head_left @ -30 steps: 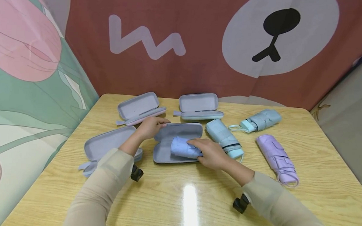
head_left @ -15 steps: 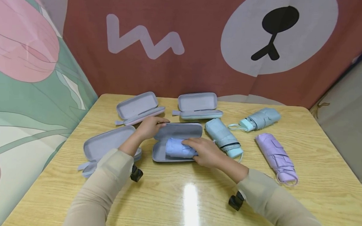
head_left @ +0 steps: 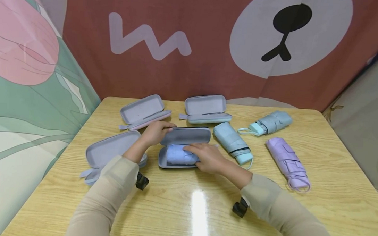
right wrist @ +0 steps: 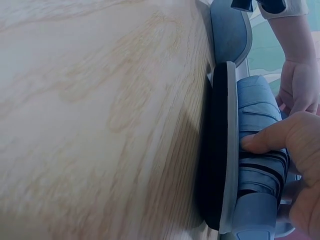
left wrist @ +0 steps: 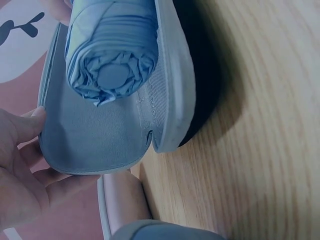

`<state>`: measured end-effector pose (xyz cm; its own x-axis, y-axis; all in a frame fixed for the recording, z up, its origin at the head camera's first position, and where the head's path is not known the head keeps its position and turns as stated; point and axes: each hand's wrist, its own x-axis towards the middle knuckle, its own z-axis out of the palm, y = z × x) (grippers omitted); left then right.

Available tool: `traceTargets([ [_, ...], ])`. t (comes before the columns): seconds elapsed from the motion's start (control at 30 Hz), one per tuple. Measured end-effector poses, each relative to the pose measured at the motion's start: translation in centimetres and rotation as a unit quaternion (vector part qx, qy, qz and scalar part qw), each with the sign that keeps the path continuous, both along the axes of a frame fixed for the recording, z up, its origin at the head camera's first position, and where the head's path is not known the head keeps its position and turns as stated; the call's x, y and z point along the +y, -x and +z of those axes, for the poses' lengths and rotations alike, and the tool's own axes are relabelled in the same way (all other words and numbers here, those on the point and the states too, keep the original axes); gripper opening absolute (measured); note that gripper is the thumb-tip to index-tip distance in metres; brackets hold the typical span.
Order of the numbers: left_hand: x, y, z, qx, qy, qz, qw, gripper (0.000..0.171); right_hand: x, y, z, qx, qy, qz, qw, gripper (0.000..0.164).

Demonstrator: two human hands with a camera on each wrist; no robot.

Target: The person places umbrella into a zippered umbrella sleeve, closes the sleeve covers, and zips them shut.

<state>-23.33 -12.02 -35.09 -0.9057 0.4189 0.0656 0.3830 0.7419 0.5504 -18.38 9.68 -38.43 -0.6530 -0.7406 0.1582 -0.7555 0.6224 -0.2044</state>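
Note:
A folded blue umbrella (head_left: 179, 154) lies along the lower half of an open zip case (head_left: 162, 158) with a grey lining and dark outside. My right hand (head_left: 208, 158) grips the umbrella near its handle end, thumb across the strap in the right wrist view. In that view the handle (right wrist: 255, 215) points away from my left hand. My left hand (head_left: 155, 134) pinches the left end of the case's raised lid (left wrist: 95, 145), thumb on the rim and fingers behind. The umbrella's rolled end (left wrist: 112, 75) shows in the left wrist view.
Three more open cases stand around: one at left (head_left: 111, 150), a pink one (head_left: 142, 113) and a pale green one (head_left: 208, 110) behind. To the right lie two grey-teal umbrellas, one near (head_left: 233, 142) and one far (head_left: 271, 122), plus a purple umbrella (head_left: 287, 161). A curtain backs the table.
My right hand has moved left with the blue umbrella, bringing it further over and down into the case. My left hand stays on the lid, which leans slightly more forward.

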Motion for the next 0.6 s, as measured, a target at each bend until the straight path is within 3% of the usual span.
traceTargets([
  [0.6,-0.02,-0.05,-0.29,0.003,0.006,0.001,1.0000,0.028,-0.96,0.38,-0.28,-0.020,-0.008,0.011,1.000,0.056],
])
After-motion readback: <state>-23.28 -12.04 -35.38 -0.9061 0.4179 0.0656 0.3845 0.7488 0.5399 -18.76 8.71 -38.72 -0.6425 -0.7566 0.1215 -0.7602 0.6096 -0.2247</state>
